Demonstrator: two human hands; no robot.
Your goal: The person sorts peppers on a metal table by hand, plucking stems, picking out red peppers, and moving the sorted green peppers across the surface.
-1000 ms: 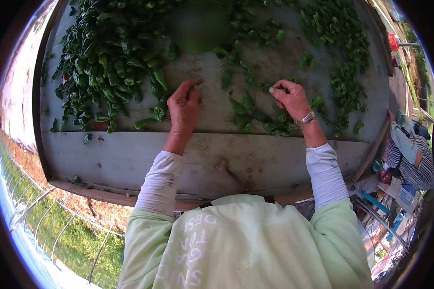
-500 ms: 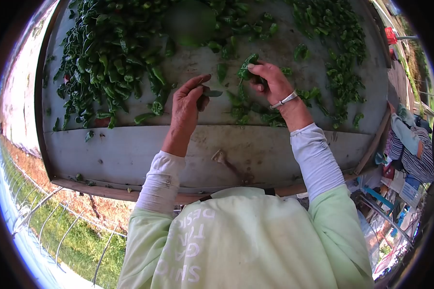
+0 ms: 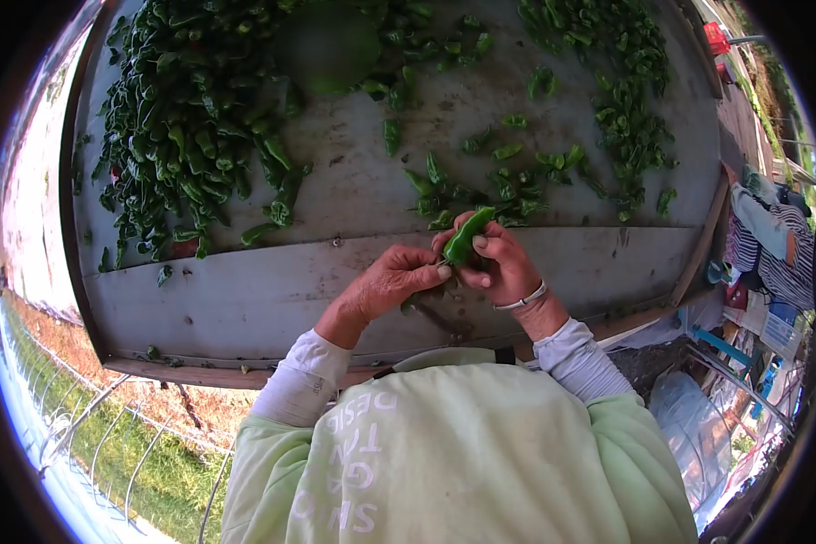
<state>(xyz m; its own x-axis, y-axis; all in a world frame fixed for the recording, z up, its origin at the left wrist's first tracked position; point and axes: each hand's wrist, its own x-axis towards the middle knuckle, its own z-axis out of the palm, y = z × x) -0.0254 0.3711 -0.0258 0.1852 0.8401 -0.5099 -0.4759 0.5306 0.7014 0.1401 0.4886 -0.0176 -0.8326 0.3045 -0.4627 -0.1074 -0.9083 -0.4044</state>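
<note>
Both of my hands meet over the front strip of the grey metal table. My right hand grips a bright green pepper, with the thumb on its side. Fingers of my left hand are pinched at the pepper's lower, stem end; whether anything else is inside that hand is hidden. Just beyond my hands lies a small group of green peppers.
A large heap of green peppers covers the table's left side. More peppers lie along the right. A wooden edge borders the front. At the far right is another person in striped clothing, beside a clear plastic bag.
Both hands have moved down and together, nearer my body. The pepper in my right hand now meets my left fingers. The dark green piece seen in my left hand no longer shows clearly.
</note>
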